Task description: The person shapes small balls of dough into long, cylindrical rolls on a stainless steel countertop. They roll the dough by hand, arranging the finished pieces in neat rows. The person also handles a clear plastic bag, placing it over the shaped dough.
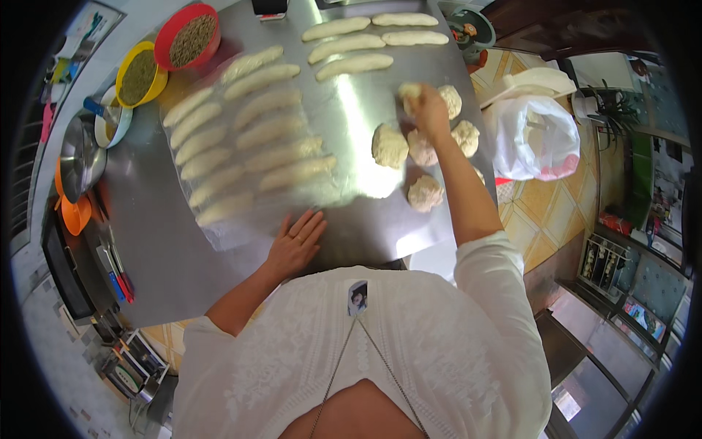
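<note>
My left hand [296,241] lies flat on the metal table [164,274] near its front edge, fingers outstretched and holding nothing. My right arm reaches across to the far right, where my right hand [430,115] grips a dough ball [409,91]; its fingertips are partly hidden behind the hand. Around it sit more rough dough balls, among them a larger lump [390,146], one under my wrist [423,148] and one nearer me [425,193]. Left of centre, rolled dough strips lie in rows beneath a clear plastic sheet [219,238]. Several uncovered dough strips [355,66] rest at the far side.
A red bowl [212,60] and a yellow bowl [159,89] of filling stand at the far left. Nearby are a metal bowl [82,157], an orange scoop [76,214] and knives [123,276]. Beyond the right edge stands a white plastic-lined sack [508,139].
</note>
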Available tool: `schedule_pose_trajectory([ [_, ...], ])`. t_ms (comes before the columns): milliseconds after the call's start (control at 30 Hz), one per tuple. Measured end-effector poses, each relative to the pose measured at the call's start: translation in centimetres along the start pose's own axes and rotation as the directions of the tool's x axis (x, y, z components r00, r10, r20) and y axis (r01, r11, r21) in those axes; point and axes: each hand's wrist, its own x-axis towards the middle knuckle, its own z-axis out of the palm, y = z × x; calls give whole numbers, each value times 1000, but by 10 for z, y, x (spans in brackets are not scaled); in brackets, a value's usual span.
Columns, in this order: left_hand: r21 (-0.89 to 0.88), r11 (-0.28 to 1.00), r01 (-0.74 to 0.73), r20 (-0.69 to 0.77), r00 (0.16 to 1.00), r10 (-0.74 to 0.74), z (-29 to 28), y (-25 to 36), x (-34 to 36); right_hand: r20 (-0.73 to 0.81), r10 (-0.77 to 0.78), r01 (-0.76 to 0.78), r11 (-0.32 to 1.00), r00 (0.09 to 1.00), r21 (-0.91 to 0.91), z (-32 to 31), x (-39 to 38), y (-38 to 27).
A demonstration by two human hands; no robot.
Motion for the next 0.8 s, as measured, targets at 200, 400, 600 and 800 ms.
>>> schedule_pose_trajectory([
  [200, -93, 985, -142, 217, 963, 159, 35, 30, -34, 93, -109, 80, 959, 990, 273, 6, -145, -87],
  [400, -119, 993, 10, -401, 914, -57, 36, 3, 45, 339, -497, 598, 714, 799, -364, 73, -307, -90],
  [600, -526, 849, 44, -164, 975, -152, 39, 35, 21, -305, 136, -138, 990, 943, 14, 105, -300, -56],
  [800, -600, 741, 302, 64, 941, -332, 52, 47, 58, -420, -187, -7, 908, 888, -419, 137, -238, -49],
])
